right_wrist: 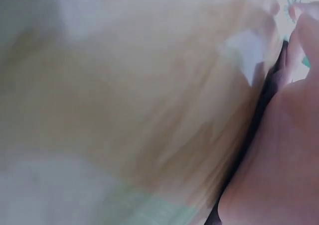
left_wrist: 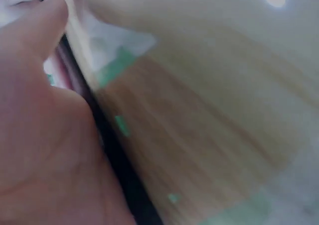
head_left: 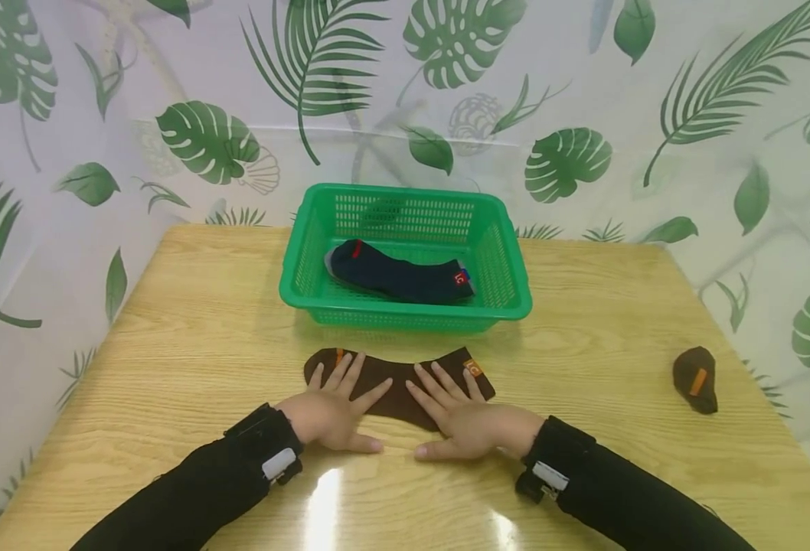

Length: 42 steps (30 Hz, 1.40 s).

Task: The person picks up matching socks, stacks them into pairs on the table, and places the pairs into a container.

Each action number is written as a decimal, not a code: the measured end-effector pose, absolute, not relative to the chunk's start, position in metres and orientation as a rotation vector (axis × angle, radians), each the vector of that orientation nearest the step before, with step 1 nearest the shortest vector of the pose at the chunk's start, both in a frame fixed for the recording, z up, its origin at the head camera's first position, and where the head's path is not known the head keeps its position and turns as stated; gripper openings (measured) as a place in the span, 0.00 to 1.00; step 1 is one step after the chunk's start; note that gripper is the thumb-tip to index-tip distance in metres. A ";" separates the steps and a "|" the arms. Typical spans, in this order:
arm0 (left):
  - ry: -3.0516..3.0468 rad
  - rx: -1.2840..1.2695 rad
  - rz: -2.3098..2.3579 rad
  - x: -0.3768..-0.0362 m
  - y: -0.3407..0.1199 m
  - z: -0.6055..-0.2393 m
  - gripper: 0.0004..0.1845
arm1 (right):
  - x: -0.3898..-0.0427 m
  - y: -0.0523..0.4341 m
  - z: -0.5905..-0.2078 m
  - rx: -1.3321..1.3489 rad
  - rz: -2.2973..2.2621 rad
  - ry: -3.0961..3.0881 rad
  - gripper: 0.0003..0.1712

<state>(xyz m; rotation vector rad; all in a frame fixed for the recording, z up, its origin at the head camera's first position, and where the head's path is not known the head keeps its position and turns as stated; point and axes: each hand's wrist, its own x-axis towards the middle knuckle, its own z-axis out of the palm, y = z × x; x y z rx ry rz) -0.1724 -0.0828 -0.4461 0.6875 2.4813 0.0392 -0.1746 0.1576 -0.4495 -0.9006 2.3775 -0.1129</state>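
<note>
A dark brown sock [head_left: 394, 390] lies flat on the wooden table, its toe end to the left and its orange-labelled cuff to the right. My left hand [head_left: 332, 409] rests on its toe half with the fingers spread. Likewise spread, my right hand [head_left: 463, 417] rests on the cuff half. Both thumbs point inward on the bare wood, a little apart. In the left wrist view the palm [left_wrist: 40, 135] shows beside the dark edge of the sock; in the right wrist view the other palm [right_wrist: 279, 150] does too. Both wrist views are blurred.
Behind the sock stands a green plastic basket [head_left: 405, 312] holding a navy sock [head_left: 398, 274] with red marks. A folded or balled brown piece [head_left: 696, 380] with an orange mark lies near the table's right edge. Leaf-patterned cloth [head_left: 391, 145] rises behind the table [head_left: 584, 337].
</note>
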 end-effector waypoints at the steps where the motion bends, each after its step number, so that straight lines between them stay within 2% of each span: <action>1: 2.476 0.688 0.036 -0.173 -0.084 -0.446 0.51 | -0.176 0.160 -0.449 -0.898 -0.150 2.371 0.56; 7: 2.493 0.680 0.034 -0.173 -0.086 -0.445 0.54 | -0.179 0.169 -0.449 -0.854 -0.210 2.400 0.59; 12: 2.553 0.693 0.077 -0.170 -0.090 -0.445 0.54 | -0.179 0.173 -0.452 -0.782 -0.077 2.494 0.63; 25: 2.586 0.712 0.044 -0.169 -0.103 -0.445 0.54 | -0.179 0.183 -0.457 -0.780 0.018 2.570 0.66; 38: 2.555 0.784 0.091 -0.175 -0.116 -0.455 0.54 | -0.184 0.196 -0.462 -0.773 -0.053 2.556 0.65; 42: 2.519 0.816 0.108 -0.173 -0.112 -0.453 0.53 | -0.180 0.205 -0.458 -0.796 -0.154 2.539 0.61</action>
